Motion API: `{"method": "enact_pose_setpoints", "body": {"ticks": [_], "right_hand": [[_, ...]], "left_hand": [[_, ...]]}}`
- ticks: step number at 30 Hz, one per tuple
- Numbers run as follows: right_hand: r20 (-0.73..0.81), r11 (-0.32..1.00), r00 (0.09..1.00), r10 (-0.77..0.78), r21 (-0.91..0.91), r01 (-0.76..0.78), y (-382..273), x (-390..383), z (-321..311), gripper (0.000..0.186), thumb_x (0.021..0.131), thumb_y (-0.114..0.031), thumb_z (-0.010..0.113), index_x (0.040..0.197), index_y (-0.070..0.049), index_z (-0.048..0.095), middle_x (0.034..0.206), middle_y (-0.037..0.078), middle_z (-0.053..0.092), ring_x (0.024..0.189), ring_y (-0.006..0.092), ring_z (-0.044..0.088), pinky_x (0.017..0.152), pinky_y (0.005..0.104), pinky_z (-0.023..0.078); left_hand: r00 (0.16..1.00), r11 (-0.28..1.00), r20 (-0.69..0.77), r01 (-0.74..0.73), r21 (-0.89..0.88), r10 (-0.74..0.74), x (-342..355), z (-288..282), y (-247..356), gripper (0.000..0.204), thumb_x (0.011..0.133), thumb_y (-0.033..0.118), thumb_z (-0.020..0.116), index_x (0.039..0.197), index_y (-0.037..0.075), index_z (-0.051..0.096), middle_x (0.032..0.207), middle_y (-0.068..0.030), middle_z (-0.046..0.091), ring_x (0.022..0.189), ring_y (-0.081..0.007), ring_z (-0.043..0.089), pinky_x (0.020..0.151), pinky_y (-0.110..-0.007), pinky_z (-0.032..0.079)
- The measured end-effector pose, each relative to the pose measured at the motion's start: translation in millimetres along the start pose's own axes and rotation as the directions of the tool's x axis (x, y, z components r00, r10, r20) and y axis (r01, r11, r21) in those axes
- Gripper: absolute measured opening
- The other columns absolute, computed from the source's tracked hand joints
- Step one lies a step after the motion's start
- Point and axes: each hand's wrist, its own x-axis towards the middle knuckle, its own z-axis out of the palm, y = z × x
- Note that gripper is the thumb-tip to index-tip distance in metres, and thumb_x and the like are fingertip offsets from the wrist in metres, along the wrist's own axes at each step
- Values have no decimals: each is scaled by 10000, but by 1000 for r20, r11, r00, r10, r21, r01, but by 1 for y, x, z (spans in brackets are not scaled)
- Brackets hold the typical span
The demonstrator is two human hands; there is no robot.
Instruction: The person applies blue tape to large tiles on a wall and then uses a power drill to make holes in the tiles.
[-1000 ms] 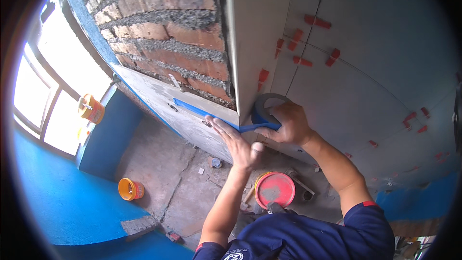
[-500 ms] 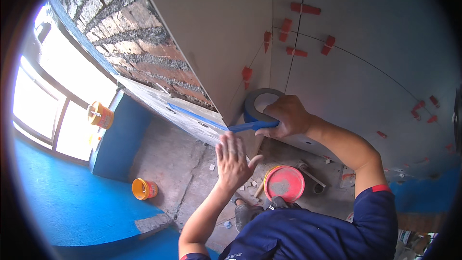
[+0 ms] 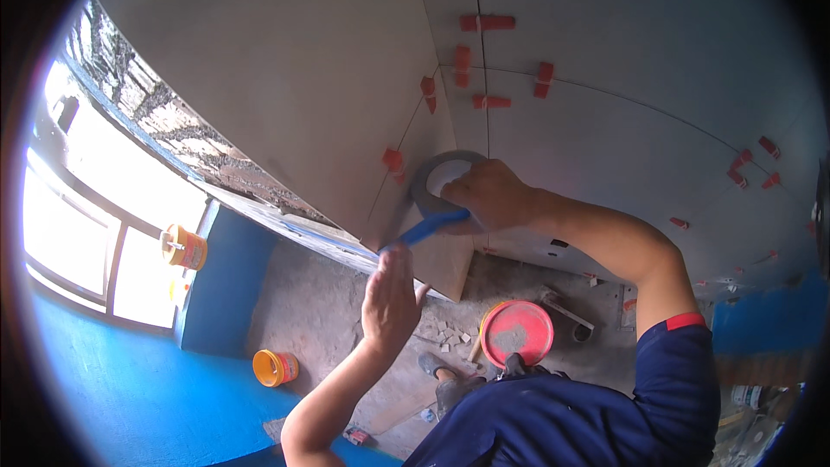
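My right hand point(image 3: 500, 197) grips a wide roll of blue tape point(image 3: 420, 187), its fingers hooked through the roll's hole. From the roll a blue tape strip point(image 3: 425, 229) stretches to the outer corner of the tiled wall. My left hand point(image 3: 389, 301) is held up at that corner, fingers straight and together, thumb apart. Its fingertips meet the strip's far end at the tile edge. Large grey tiles point(image 3: 285, 78) form the wall face beside the roll. Around the corner, more of the strip is hardly visible.
Red tile wedges point(image 3: 488, 23) stick out of the joints. Below me stand a red-lidded bucket point(image 3: 517, 335) and a tool point(image 3: 566, 311) on the floor, with tile chips point(image 3: 451, 335) nearby. Orange buckets point(image 3: 275, 367) sit left, by a blue wall point(image 3: 112, 337). Bare brick point(image 3: 164, 112) shows upper left.
My left hand has turned edge-on and now reaches the tape at the corner. The right hand and roll have shifted slightly left in view. The view has swung, showing less brick and more tile.
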Motion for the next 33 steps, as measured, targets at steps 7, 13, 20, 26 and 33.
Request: {"method": "enact_pose_setpoints", "body": {"ticks": [7, 13, 20, 26, 33], "right_hand": [[136, 977, 970, 203, -99, -191, -5, 5, -1, 512, 720, -549, 734, 879, -73, 631, 654, 103, 649, 603, 300, 665, 568, 404, 532], [143, 974, 965, 220, -88, -209, -8, 8, 1, 529, 730, -553, 727, 922, -72, 621, 661, 101, 653, 624, 309, 670, 598, 420, 536], [347, 974, 918, 190, 47, -220, 8, -15, -2, 454, 754, -438, 744, 965, -56, 617, 799, 145, 642, 768, 337, 644, 703, 437, 509], [295, 978, 953, 65, 172, -120, 0, -16, -20, 435, 772, -337, 751, 1024, -26, 582, 809, 160, 650, 774, 370, 654, 735, 468, 502], [409, 952, 860, 305, -125, -278, -14, 22, -23, 459, 806, -414, 704, 1049, -41, 593, 809, 157, 674, 783, 348, 671, 720, 448, 519]], "left_hand": [[988, 997, 150, -32, 74, 21, -7, 12, -7, 734, 879, 532, 532, 1452, 91, 404, 1505, -21, 377, 1430, -174, 266, 1187, -370, 16], [978, 947, 183, -148, 285, 98, -4, 8, -11, 767, 910, 574, 458, 1468, 55, 367, 1560, -73, 290, 1462, -215, 196, 1186, -396, -24], [959, 911, 257, -213, 353, 124, 17, -4, -8, 756, 941, 551, 402, 1490, 40, 307, 1578, -98, 241, 1479, -241, 140, 1190, -414, -41], [964, 880, 213, -236, 412, 159, 16, 0, -14, 777, 935, 567, 384, 1484, 21, 310, 1570, -124, 248, 1473, -294, 148, 1189, -461, -12], [958, 880, 242, -243, 407, 153, 48, -6, -11, 870, 895, 634, 401, 1480, -3, 301, 1566, -149, 246, 1469, -295, 153, 1190, -461, 3]]}}
